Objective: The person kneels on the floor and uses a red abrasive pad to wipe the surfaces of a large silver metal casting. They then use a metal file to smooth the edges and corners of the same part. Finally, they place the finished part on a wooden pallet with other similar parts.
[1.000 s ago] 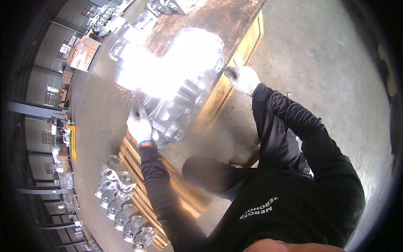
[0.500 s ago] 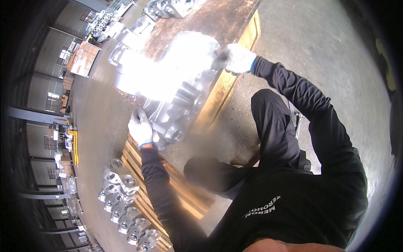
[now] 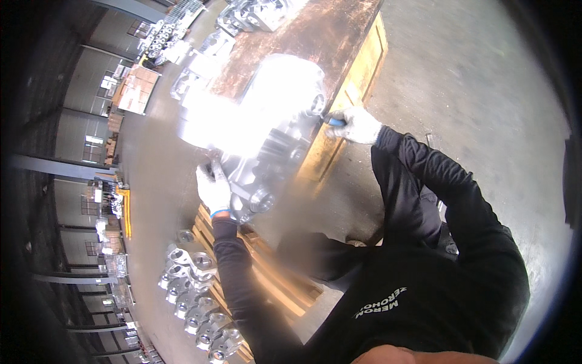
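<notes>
A large silvery metal casting (image 3: 257,167) with ribs and round bores lies at the near end of a worktable, partly washed out by glare. My left hand (image 3: 213,189), in a white glove, rests against its left edge with fingers stretched out and apart. In my gloved right hand (image 3: 361,125) is a small hand tool with a blue handle (image 3: 336,122). Its tip points at the casting's right end, near a round bore (image 3: 316,104); whether it touches the metal I cannot tell.
The brown-topped worktable (image 3: 303,30) has a yellow side, and more castings (image 3: 251,15) stand at its far end. To the lower left, several castings (image 3: 194,303) sit beside a wooden pallet (image 3: 279,279). Stacked cartons (image 3: 138,89) stand farther left.
My right hand has shifted toward me and a little right of the casting's end, and the blue handle now shows. My left hand's fingers look more spread. The whole view has shifted slightly.
</notes>
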`<state>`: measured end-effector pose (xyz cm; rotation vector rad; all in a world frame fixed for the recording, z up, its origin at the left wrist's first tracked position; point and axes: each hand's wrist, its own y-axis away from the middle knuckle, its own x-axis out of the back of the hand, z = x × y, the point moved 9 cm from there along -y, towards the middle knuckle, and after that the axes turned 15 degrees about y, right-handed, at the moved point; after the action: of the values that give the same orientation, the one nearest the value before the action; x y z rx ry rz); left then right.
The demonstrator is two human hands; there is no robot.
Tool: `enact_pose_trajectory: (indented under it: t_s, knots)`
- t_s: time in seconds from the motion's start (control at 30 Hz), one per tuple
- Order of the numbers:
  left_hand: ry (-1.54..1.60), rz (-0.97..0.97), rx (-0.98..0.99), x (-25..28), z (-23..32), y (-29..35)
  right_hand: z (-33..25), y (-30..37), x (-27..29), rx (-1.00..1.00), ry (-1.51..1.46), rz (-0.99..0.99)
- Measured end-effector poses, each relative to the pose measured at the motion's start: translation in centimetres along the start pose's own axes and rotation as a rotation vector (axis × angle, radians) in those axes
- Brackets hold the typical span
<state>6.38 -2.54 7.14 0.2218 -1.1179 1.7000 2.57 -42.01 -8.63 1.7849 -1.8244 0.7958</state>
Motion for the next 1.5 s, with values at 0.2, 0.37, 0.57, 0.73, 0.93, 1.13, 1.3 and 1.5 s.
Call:
enact_pose_trajectory:
  t_s: [0.2, 0.37, 0.57, 0.73, 0.93, 1.13, 1.3, 1.5]
  knots:
    - [0.002, 0.231, -0.323, 1.3, 11.6, -2.3, 0.8, -4.0, 8.8, -0.127, -0.209, 0.33]
    - [-0.359, 0.239, -0.297, -3.8, 17.8, -6.3, 3.3, -10.9, 6.4, -0.15, -0.45, 0.291]
    - [-0.411, 0.164, -0.443, -4.7, 15.6, -9.2, 3.3, -7.2, 3.7, -0.165, -0.285, 0.414]
    - [-0.151, 0.008, -0.551, -2.7, 12.5, -12.4, -2.1, 2.7, 0.0, 0.052, -0.29, 0.275]
    - [0.07, -0.091, -0.304, -3.0, 10.3, -13.8, -6.5, 6.6, -2.4, 0.422, 0.254, 0.088]
    - [0.093, 0.03, -0.401, -3.1, 10.2, -13.8, -8.3, 3.8, 1.5, 0.595, 0.598, 0.424]
    - [0.157, 0.088, -0.491, -2.9, 10.2, -13.8, -6.8, 1.5, 1.7, 0.56, 0.659, 0.359]
    - [0.114, 0.173, -0.467, -3.2, 10.1, -13.7, -3.3, 2.6, -2.8, 0.262, 0.401, 0.122]
